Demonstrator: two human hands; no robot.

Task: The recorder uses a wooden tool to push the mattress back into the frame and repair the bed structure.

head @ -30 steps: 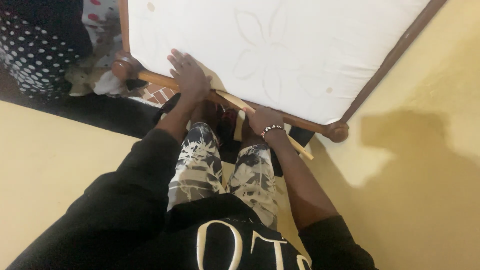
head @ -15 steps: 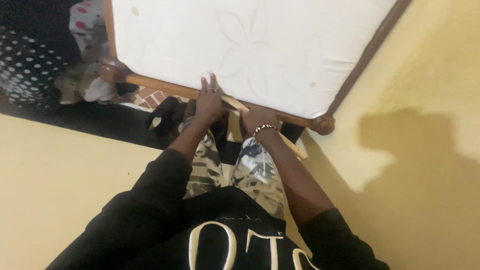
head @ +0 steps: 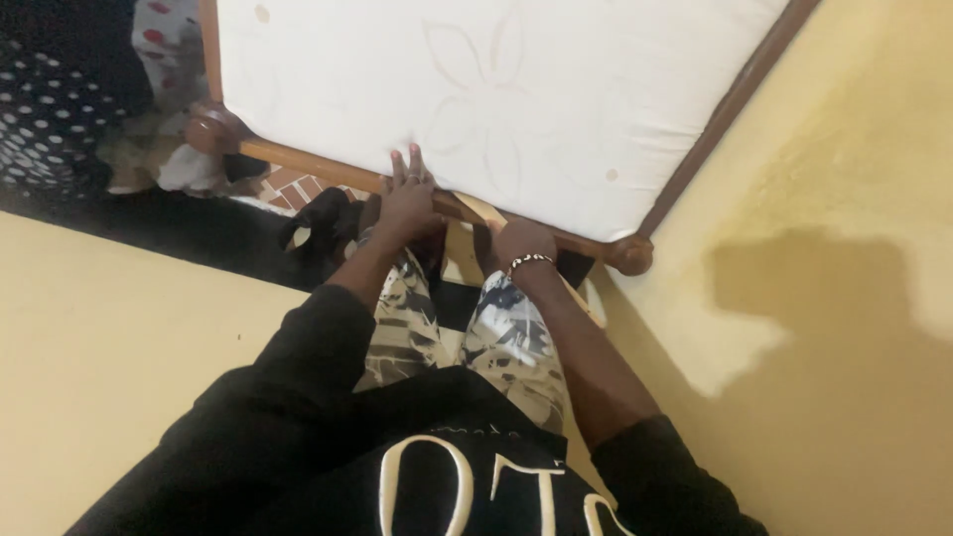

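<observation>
- Left hand (head: 409, 199): laid flat with the fingers straight and close together, the fingertips (head: 407, 159) resting on the near edge of the mattress (head: 496, 89) and the palm over the wooden bed frame (head: 298, 164). It grips nothing that can be seen.
- Right hand (head: 523, 241): curled at the frame's near rail, just right of the left hand, with a beaded bracelet (head: 529, 261) on the wrist. The fingers are hidden below the rail, so what it holds cannot be told.
- Mattress: white, stitched with a faint flower pattern, filling the far middle of the scene inside the frame.
- Bed frame: brown wood with rounded corner knobs; one knob (head: 632, 255) sits near the right hand, close against the yellow wall (head: 844, 199) on the right.
- Legs: patterned trousers (head: 506, 337) show between the two arms, below a black top with pale lettering.
- Far left: a dark spotted cloth (head: 55, 109) and a pale cloth with red spots lie beside the frame's left corner.
</observation>
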